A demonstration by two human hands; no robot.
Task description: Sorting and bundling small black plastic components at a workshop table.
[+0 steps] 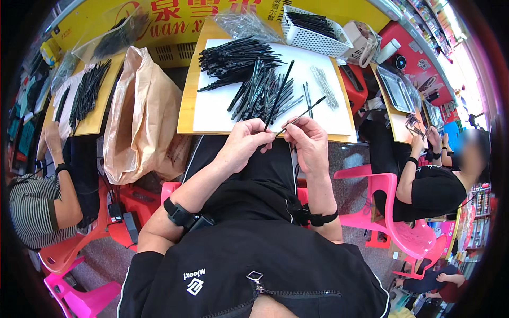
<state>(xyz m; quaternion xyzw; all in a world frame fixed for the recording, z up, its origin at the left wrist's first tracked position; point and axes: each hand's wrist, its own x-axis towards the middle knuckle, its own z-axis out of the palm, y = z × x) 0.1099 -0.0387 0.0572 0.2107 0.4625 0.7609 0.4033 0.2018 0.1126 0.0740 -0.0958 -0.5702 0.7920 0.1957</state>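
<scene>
My left hand (245, 142) is closed on a long, thin black stick (279, 95) that points up and away over the board. Between the thumb and fingers of my right hand (308, 140) is a second thin black stick (307, 112), slanting up to the right. Its lower end comes close to my left fingertips; whether it touches them I cannot tell. Beyond my hands a loose pile of black sticks (260, 93) lies on a white sheet (214, 119), with another heap of black sticks (233, 58) behind it. What exactly the sticks are is unclear.
The sheet covers a wooden board (186, 114). Silvery thin pieces (324, 87) lie at its right, and a white basket (318, 40) stands behind. A large brown paper bag (140, 127) is at the left. People work at boards on both sides; a pink chair (389, 196) stands right.
</scene>
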